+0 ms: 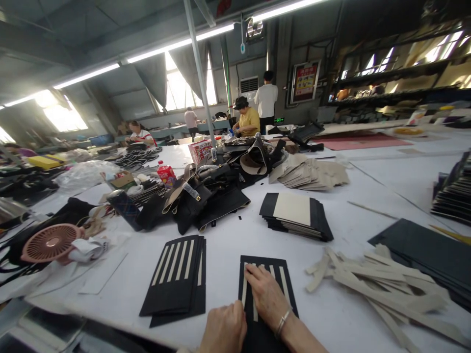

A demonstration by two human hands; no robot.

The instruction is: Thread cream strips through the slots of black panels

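A black panel [270,338] with several cream strips on it lies in front of me at the table's near edge. My right hand [265,294], with a bangle at the wrist, rests on this panel, fingers stretched out and their tips on the top of the leftmost cream strip [244,290]. At the panel's left side my left hand [225,327] is closed around the lower end of that strip; its fingertips are partly hidden. To the left lies a stack of black panels [169,301] bearing similar strips.
Loose cream strips [386,289] lie in a heap at right, beside dark sheets [423,255]. Beyond my hands is a stack of black-and-cream panels [294,211]. Black bag pieces [206,196], a tumbler [125,208] and a pink fan [52,242] stand left. Other people work farther back.
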